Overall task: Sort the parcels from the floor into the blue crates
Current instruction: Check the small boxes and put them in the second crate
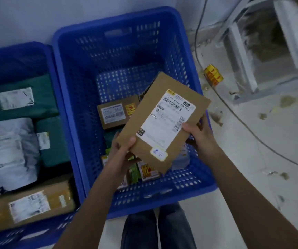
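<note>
A flat brown cardboard parcel [150,112] with a white shipping label hangs tilted above the middle blue crate [67,72]. My left hand [121,151] grips its lower left edge, thumb on top. Its right edge is held by my right hand [198,133], thumb on the label. Inside that crate lie a small brown box [116,112] and several small packets near the front wall. The left blue crate [44,51] holds green mailers [19,97], a white bag [10,151] and a brown parcel [31,205].
A small yellow and red box [213,75] lies on the pale floor right of the crate. A dark cable [248,126] runs across the floor. A metal frame [252,51] stands at the upper right. My legs show below the crate.
</note>
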